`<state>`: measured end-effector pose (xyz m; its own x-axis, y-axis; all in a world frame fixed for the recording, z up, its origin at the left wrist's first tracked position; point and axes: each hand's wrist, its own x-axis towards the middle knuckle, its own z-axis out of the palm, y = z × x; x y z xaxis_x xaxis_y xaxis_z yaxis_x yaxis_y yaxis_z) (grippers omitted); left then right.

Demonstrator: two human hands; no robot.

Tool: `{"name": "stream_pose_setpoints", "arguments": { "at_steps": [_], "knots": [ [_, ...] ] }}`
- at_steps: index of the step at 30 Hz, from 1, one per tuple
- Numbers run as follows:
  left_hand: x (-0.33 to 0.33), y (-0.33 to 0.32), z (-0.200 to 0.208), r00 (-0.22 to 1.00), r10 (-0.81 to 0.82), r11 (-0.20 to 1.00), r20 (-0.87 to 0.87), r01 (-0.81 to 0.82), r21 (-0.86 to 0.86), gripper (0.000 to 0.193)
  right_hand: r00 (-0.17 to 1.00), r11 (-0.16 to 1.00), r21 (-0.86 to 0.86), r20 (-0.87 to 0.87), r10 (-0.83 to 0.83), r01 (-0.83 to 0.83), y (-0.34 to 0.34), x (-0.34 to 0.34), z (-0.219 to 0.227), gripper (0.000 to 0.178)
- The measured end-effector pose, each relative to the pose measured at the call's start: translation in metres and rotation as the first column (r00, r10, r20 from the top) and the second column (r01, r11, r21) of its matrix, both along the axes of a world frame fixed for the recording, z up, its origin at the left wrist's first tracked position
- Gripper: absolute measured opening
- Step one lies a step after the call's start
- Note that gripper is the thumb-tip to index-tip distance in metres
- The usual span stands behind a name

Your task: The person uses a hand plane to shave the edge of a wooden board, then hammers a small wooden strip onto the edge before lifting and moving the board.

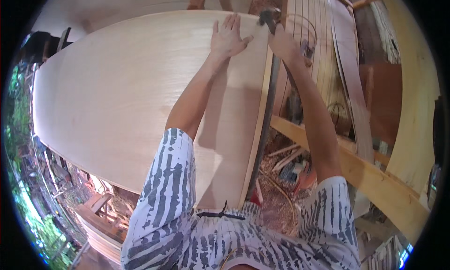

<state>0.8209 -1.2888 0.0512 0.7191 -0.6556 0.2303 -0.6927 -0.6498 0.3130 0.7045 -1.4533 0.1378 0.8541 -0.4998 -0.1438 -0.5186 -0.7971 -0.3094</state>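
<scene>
A large pale wooden panel (117,91) lies flat before me, a light strip running along its right edge. Near the far edge, my left hand (227,38) rests on the panel with its fingers stretched out and thumb apart. My right hand (283,45) is wrapped round the handle of a hammer (268,20). The dark hammer head is over the panel's far right corner, slightly blurred; I cannot tell whether it touches the wood. Any nail there is too small to make out.
To the right, slatted boards (309,16) stand beyond a gap, with a thick wooden beam (356,162) crossing below. Wood shavings, offcuts and a power tool (293,169) lie on the floor beneath. Stacked timber (101,228) is at the lower left.
</scene>
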Motion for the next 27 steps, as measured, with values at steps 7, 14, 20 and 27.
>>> {"name": "stream_pose_setpoints", "arguments": {
  "at_steps": [7,14,20,27],
  "knots": [
    [0.073,0.076,-0.003,0.962,0.271,0.956,0.020,-0.271,0.111,0.096,0.992,0.994,0.107,0.128,-0.003,-0.011,0.035,0.032,0.042,0.042],
    [0.063,0.068,0.002,0.965,0.260,0.963,0.043,-0.262,0.063,0.096,0.945,0.981,-0.129,0.274,0.177,-0.146,0.055,0.054,-0.017,0.038],
    [0.062,0.075,-0.005,0.967,0.243,0.967,0.076,-0.248,0.064,0.096,0.965,0.992,0.013,0.236,0.116,-0.123,0.081,0.051,0.012,0.036],
    [0.069,0.069,-0.010,0.975,0.217,0.973,0.054,-0.221,0.061,0.096,0.967,0.971,-0.057,0.101,0.236,-0.231,0.063,0.079,-0.009,0.039]
  ]
}}
